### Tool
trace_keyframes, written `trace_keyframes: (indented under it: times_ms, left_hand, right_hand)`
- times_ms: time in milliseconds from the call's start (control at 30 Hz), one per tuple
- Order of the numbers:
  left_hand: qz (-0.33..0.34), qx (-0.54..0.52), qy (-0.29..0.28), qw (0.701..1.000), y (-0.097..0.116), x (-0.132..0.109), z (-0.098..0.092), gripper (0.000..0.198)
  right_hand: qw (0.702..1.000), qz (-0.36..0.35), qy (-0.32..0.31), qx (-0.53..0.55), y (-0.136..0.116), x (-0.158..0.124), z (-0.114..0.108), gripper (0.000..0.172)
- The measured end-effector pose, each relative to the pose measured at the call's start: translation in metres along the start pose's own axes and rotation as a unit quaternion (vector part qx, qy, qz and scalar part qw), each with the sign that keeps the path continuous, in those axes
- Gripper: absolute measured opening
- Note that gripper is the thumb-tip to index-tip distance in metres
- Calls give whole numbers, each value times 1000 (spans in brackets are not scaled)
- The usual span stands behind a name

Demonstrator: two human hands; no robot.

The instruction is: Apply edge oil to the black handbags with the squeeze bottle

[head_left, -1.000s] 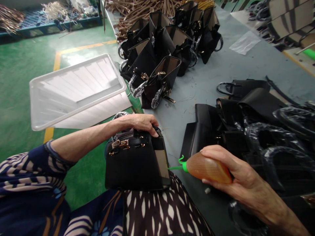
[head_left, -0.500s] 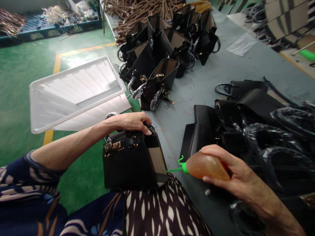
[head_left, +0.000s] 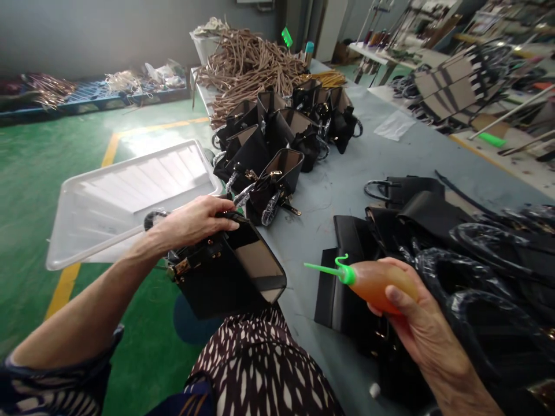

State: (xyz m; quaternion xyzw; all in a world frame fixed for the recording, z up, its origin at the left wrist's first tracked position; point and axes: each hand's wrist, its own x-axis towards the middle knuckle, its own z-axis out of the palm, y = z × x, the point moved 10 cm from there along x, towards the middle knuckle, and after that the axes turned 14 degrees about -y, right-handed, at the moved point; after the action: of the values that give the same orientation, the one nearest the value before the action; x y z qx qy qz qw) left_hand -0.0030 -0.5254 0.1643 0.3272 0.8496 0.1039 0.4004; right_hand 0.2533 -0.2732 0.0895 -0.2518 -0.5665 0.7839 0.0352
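Nearest thing is the black-and-white patterned apron (head_left: 260, 370), and just above it is the black bag (head_left: 217, 283), so I'll place everything off that bag. It's tilted, with a beige panel (head_left: 255, 260) showing on its right-hand side; can't tell if the lap takes its weight. Left hand (head_left: 195, 222) is curled over the bag's top edge, gripping it. Right hand (head_left: 416, 312) is off to the right of the bag, wrapped around a squeeze bottle (head_left: 384, 283) of amber liquid. Its green nozzle (head_left: 323, 268) points at the bag, near but not touching.

To do this well, I'd brace the bag before squeezing — that tilt looks easy to slip with. Aim the tip right at the edge, go light and even, and don't let a drip land on the beige.

Right of the bag, beyond the nozzle, black bag parts (head_left: 347, 289) lie on the grey table (head_left: 321, 190), close enough to catch drips. Past the bag's far end there's a bunch of black bags (head_left: 260, 156), then brown straps (head_left: 255, 63).

Brands? Nothing readable anywhere — the bag's gold clasp (head_left: 181, 267) is too blurry, and I can't make out any label on the bottle.
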Motion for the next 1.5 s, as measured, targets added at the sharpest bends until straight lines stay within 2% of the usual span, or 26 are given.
trace_keyframes:
  times_ms: [67, 167, 300, 400, 633, 900, 1133, 1500]
  left_hand:
    - [-13, 49, 60, 997, 4, -6, 1, 25]
    - [-55, 100, 118, 986, 7, -8, 16, 24]
    - [-103, 122, 141, 977, 9, 2, 44, 23]
    - [-115, 126, 154, 973, 13, 11, 56, 21]
    - [-103, 112, 163, 975, 15, 23, 54, 19]
    - [-96, 128, 148, 976, 16, 28, 54, 22]
    - [-95, 131, 140, 977, 18, 32, 54, 22]
    - [-96, 139, 142, 975, 23, 32, 55, 22]
  right_hand:
    - [1000, -3, 7, 8, 1, 3, 0, 50]
    - [1000, -2, 5, -6, 3, 8, 2, 52]
    - [993, -30, 2, -112, -5, 19, 2, 51]
    - [976, -61, 11, -207, -15, 30, 3, 51]
    - [935, -107, 30, -337, -32, 44, 15, 53]
    - [889, -135, -14, -437, -43, 53, 42, 47]
    - [854, -167, -60, -489, -49, 60, 57, 41]
    - [816, -201, -92, -535, -48, 63, 68, 38]
